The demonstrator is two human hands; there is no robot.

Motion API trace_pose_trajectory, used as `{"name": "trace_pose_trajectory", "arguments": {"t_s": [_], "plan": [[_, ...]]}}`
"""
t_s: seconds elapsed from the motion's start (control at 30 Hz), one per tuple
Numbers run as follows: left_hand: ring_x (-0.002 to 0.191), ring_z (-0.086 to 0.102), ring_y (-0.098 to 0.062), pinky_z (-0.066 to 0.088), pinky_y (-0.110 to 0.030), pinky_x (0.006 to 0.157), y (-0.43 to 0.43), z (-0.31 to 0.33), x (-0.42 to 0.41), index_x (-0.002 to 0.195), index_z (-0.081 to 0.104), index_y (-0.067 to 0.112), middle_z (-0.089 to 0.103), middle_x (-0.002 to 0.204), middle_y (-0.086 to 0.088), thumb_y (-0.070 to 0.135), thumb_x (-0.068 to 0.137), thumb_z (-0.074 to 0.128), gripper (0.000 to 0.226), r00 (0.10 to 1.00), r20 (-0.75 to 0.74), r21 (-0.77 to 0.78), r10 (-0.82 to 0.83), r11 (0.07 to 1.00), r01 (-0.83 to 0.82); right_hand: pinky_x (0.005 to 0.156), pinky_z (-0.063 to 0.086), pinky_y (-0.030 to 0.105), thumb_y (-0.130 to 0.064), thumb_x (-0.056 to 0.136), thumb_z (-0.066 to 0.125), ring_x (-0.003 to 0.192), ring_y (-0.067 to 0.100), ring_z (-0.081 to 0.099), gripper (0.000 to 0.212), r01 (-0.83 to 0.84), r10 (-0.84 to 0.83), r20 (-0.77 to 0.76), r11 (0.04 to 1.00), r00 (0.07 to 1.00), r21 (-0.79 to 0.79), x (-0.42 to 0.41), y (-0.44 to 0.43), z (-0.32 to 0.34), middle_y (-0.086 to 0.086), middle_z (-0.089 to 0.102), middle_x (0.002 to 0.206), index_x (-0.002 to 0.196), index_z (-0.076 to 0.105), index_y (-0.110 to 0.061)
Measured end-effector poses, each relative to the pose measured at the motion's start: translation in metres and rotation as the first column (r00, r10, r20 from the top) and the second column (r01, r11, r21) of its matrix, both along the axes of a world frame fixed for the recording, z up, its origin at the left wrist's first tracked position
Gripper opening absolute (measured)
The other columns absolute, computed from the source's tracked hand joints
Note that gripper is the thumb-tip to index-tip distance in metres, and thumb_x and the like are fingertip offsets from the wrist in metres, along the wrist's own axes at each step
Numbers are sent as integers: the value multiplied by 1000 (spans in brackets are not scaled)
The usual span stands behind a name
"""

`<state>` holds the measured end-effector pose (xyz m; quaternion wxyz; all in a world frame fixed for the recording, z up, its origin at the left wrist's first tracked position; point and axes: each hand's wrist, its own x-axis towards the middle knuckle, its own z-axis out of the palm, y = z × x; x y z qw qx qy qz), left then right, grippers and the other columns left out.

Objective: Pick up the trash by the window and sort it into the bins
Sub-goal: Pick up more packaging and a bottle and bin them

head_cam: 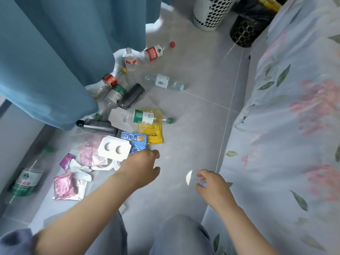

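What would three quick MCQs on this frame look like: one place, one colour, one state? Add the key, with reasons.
1. Where is the white dotted bin?
A. top of the view, beside the black bin
B. bottom left
C. centre

2. What colour is the cap of the clear bottle lying across the yellow packet?
A. red
B. green
C. blue

3. The red-capped bottle is:
A. upright
B. on its side, capped
C. on its side, uncapped

Key:
1 A: both bins stand together at the top edge.
2 B: its cap is green.
3 B: it lies flat, with the red cap in place.
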<state>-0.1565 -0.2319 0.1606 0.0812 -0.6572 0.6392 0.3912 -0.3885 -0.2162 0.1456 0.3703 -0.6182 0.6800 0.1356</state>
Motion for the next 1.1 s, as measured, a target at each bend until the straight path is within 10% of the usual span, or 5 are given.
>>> {"name": "trace_pose_trajectory", "arguments": {"t_s": [0.47,1.1], "plan": [[118,53,-15,42,-24,91,-21,-152,-13,135,44,25,52,134,6,35,94,50,43,986,-31,35,-166,985,167,94,45,31,-20,87,60,113,20,58,35,42,-46,-156,999,987,-34,-34,-13,-165,1,63,121,122,59,-17],[117,52,-15,41,-25,92,-15,-216,-52,131,45,24,55,126,5,36,92,51,41,909,-25,-102,-417,905,412,86,42,23,-11,82,64,96,14,59,41,131,-150,-64,961,987,-243,-101,24,-214,-3,63,118,122,59,-17]]}}
